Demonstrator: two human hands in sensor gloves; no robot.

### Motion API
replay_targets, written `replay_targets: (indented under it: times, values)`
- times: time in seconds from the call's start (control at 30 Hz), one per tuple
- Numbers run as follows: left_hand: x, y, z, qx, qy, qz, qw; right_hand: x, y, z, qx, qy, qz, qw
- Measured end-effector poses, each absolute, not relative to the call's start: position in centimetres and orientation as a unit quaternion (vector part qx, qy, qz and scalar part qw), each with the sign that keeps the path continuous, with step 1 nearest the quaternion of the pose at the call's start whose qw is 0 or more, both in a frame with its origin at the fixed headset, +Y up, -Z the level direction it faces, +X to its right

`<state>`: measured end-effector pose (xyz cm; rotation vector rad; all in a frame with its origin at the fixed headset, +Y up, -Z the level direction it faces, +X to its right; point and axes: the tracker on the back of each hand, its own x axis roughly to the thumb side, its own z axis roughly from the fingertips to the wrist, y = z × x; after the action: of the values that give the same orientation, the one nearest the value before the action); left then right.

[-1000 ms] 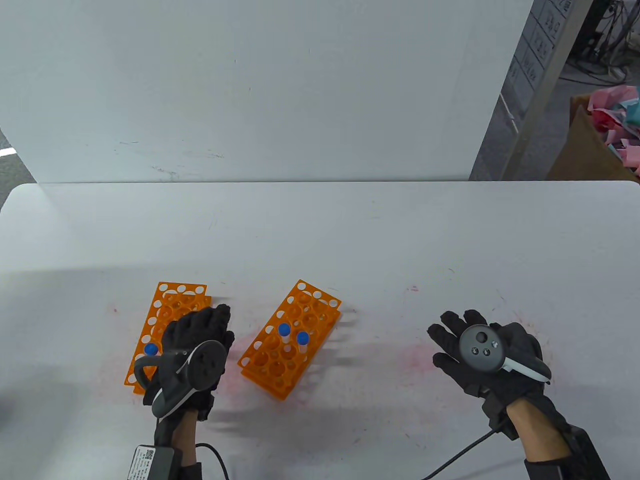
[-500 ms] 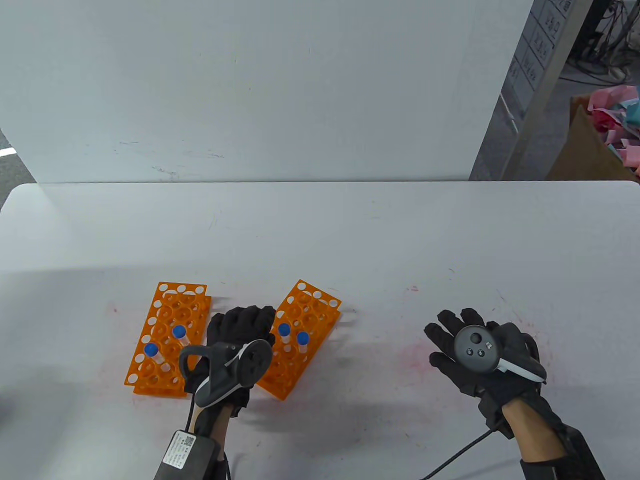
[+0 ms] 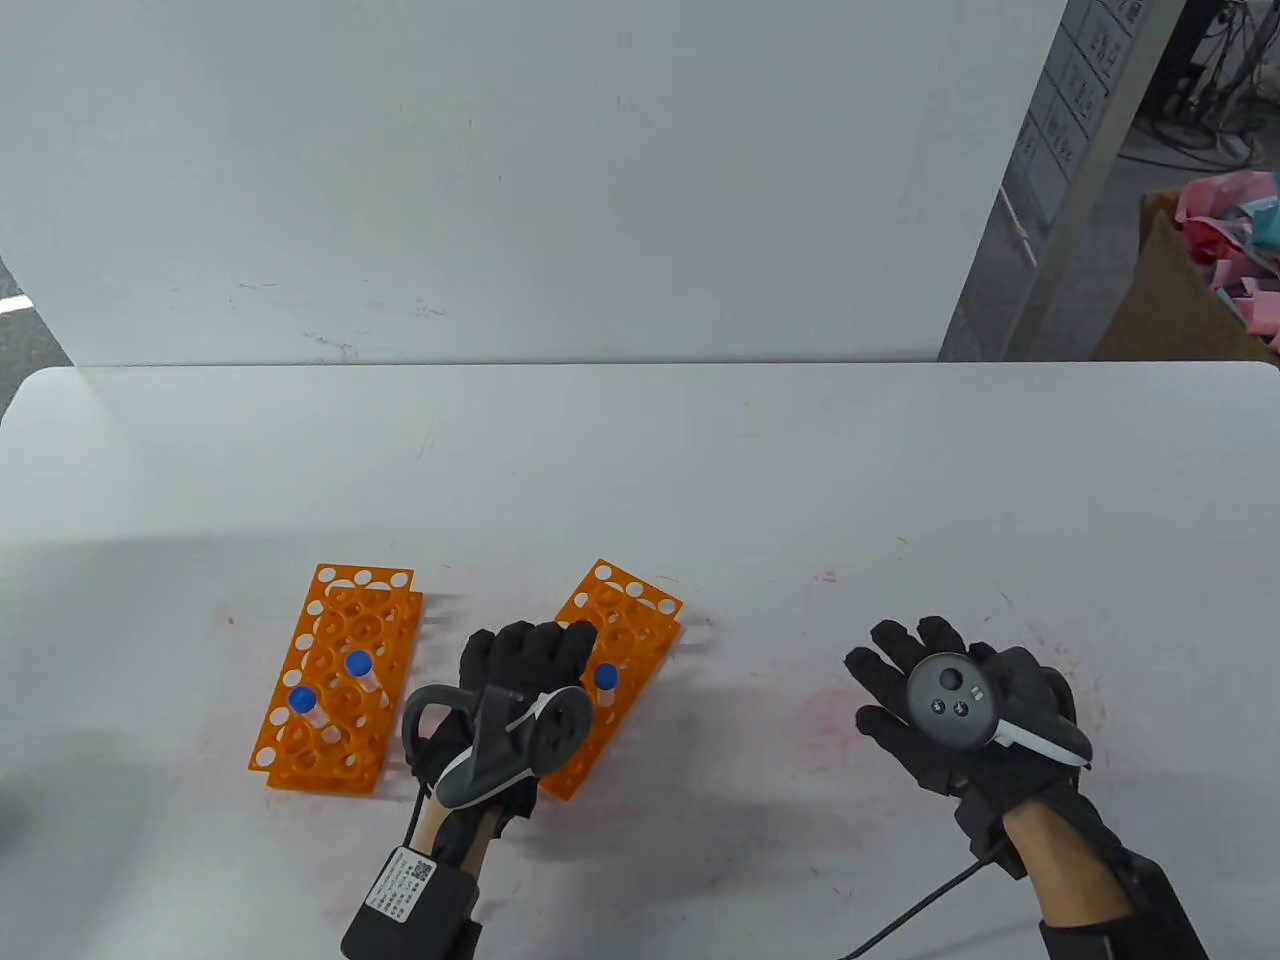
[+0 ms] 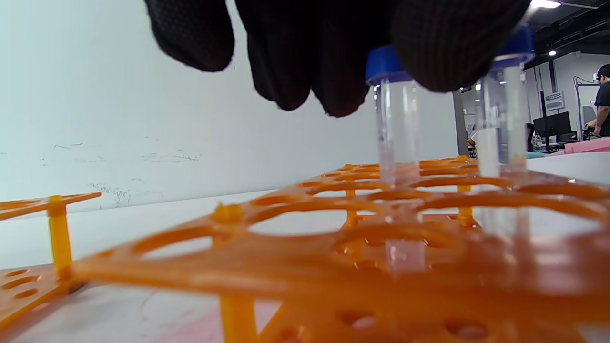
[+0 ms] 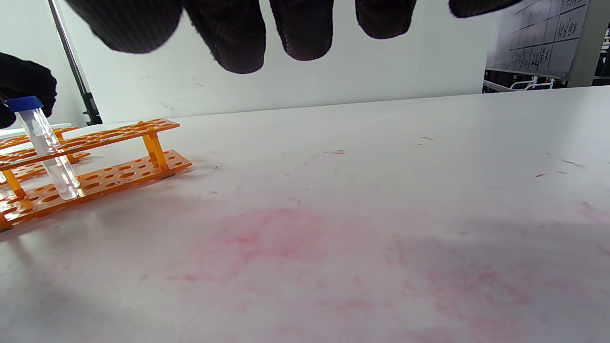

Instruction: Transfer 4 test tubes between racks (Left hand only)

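Observation:
Two orange racks lie on the white table. The left rack [image 3: 350, 610] holds two blue-capped test tubes [image 3: 358, 664] [image 3: 302, 700]. The right rack [image 3: 630, 610] holds one tube in plain sight [image 3: 605, 677]. My left hand [image 3: 540, 645] reaches over the right rack and covers a second tube. In the left wrist view my fingers [image 4: 333, 57] pinch that tube's blue cap [image 4: 383, 64]. The tube [image 4: 398, 128] stands upright in the rack [image 4: 286, 267], with the other tube [image 4: 500, 119] beside it. My right hand [image 3: 900, 660] is spread flat and empty, well to the right.
A white board [image 3: 500, 180] stands along the table's far edge. A cardboard box with pink paper [image 3: 1200, 280] sits beyond the back right corner. Faint pink stains [image 3: 820, 710] mark the table between my hands. A cable [image 3: 920, 900] trails from my right wrist.
My left hand has let go of a tube in the left rack, moved right to the right rack and closed its fingers on a tube's cap there. My right hand has barely moved.

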<state>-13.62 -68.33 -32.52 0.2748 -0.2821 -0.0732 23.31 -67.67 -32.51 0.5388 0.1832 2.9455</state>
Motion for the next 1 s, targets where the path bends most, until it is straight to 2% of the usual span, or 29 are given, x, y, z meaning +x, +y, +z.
replay_targets:
  times: [0.6,1.0]
  values:
    - [-13.1,-68.7,-32.5,0.165,-0.127,-0.051,0.977,22.7,-68.1,-32.5,0.184,0.072,0.978,0.072]
    - [-14.9,-66.2,-31.4,0.223,-0.113,0.016,0.968,22.6,-68.0,-32.4,0.189,0.068,0.977,0.071]
